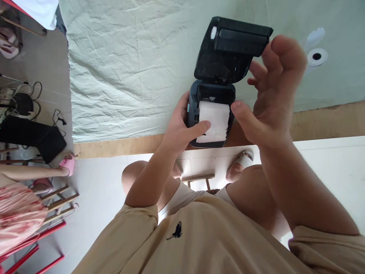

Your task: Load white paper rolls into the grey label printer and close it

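Tan shirt (pixel 208 232), left hand (pixel 181 127) gripping printer (pixel 218 90), right hand (pixel 273 91) spread (by its raised lid (pixel 225 47)), pale-green tablecloth (pixel 128 68), white floor (pixel 97 201).

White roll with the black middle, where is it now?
In the head view, the roll lies on the green cloth at upper right, just to the right of the right hand.

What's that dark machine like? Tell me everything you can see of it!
The dark machine looks like boxy plastic with rounded corners. Its hinged lid is swung open, and white paper lies inside. At the table's edge, the left hand holds its left side, thumb on the paper; the right hand is beside it.
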